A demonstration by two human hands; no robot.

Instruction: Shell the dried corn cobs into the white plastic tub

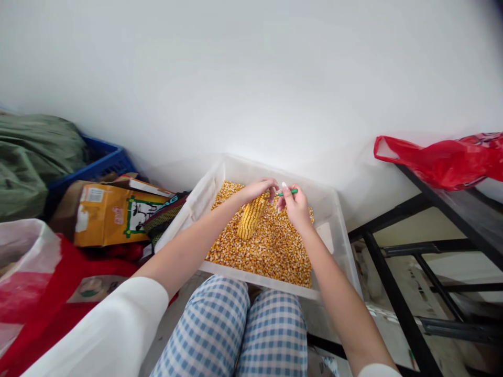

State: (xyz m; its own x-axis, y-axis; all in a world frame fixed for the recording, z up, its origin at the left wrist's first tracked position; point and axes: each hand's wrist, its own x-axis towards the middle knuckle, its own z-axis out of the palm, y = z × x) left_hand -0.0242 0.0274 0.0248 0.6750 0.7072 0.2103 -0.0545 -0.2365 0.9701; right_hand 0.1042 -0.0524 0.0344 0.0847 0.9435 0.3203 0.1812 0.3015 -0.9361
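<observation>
A corn cob (250, 217), its visible side covered in yellow kernels, slants over a heap of loose kernels (271, 248) in a translucent plastic bin (261, 281). My left hand (261, 189) is closed around the far end of the cob. Just to the right, my right hand (296, 207) pinches a thin tool with a green handle (290, 192). The tool points left toward the cob's far end. Its tip is too small to make out, and I cannot tell whether it touches the cob.
A white wall (251, 78) rises behind the bin. On the left are an orange-yellow box (104, 214), a blue crate (106, 159) and a red bag (74, 283). To the right stands a black metal frame (396, 293) with a red plastic bag (444, 159) on it.
</observation>
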